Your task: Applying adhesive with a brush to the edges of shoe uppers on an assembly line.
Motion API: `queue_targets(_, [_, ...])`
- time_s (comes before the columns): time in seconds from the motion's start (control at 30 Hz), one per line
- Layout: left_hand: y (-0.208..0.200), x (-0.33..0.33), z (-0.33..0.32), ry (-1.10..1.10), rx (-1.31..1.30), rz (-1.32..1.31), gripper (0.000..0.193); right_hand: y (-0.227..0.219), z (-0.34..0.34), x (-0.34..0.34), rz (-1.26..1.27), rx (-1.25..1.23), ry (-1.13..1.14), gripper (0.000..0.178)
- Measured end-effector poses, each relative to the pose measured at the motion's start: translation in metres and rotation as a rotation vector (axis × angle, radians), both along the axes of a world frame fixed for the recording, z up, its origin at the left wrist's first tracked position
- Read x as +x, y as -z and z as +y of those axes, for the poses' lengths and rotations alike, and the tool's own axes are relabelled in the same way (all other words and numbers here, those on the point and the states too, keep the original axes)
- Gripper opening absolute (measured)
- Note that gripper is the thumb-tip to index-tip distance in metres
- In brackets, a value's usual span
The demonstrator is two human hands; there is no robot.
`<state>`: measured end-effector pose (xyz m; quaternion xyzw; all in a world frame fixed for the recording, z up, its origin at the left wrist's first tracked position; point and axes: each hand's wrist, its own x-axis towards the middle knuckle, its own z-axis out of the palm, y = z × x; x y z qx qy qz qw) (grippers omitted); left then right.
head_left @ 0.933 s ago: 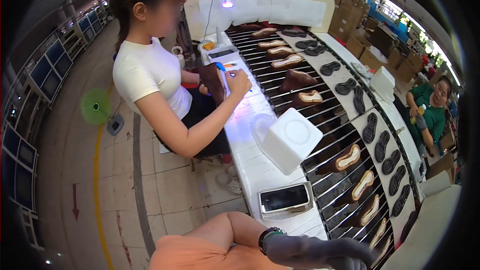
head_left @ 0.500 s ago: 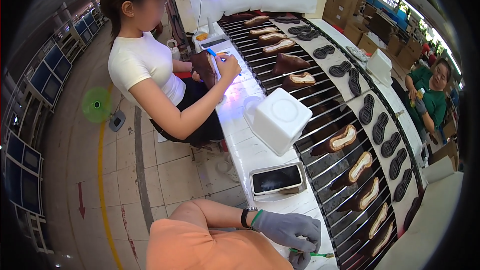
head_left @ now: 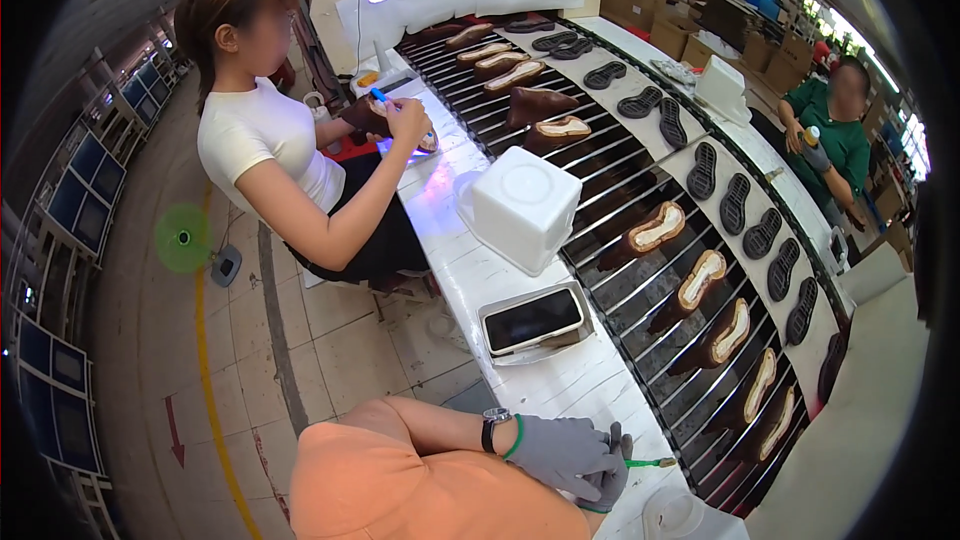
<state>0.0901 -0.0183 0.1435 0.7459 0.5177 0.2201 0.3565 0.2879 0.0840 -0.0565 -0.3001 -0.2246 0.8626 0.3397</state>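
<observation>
My left hand [head_left: 555,452], in a grey glove with a watch at the wrist, lies against my right hand. Its fingers are bent together, and what they grip is hidden. My right hand [head_left: 614,468], also grey-gloved, is closed on a small brush [head_left: 650,462] with a green handle, its bristle end pointing right toward the conveyor. Both hands are over the near end of the white table [head_left: 575,395]. Close by on the right, brown shoe uppers [head_left: 728,330] with pale bottoms lie on the roller conveyor [head_left: 640,335]. A clear plastic cup [head_left: 672,514] stands just below the hands.
A phone [head_left: 533,320] rests in a white tray beyond my hands. Farther along stands an upturned white tub [head_left: 525,208]. Black soles [head_left: 738,204] line the conveyor's far side. A co-worker in white [head_left: 285,140] holds a brown upper at left; another in green [head_left: 838,135] stands across.
The view has shifted, bringing the clear cup into sight. My hands have come closer together, with more of the right glove showing. The left co-worker has tilted the upper.
</observation>
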Motion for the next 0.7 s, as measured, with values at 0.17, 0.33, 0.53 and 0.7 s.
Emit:
queue_targets(0.17, [-0.010,-0.004,-0.004,0.073,-0.113,0.004,0.036,-0.018,0.000,-0.008,0.020,0.004,-0.063,0.037])
queue_targets(0.33, [-0.006,-0.015,0.001,0.135,-0.155,-0.133,0.047,-0.053,0.020,-0.037,0.141,0.011,-0.023,0.041])
queue_targets(0.53, [-0.004,-0.016,0.013,0.158,-0.106,0.015,0.058,-0.105,0.104,-0.073,-0.141,0.471,-0.036,0.044])
queue_targets(0.7, [0.008,-0.028,0.016,0.130,0.080,-0.014,0.057,-0.095,0.164,-0.097,-1.202,1.004,0.365,0.039])
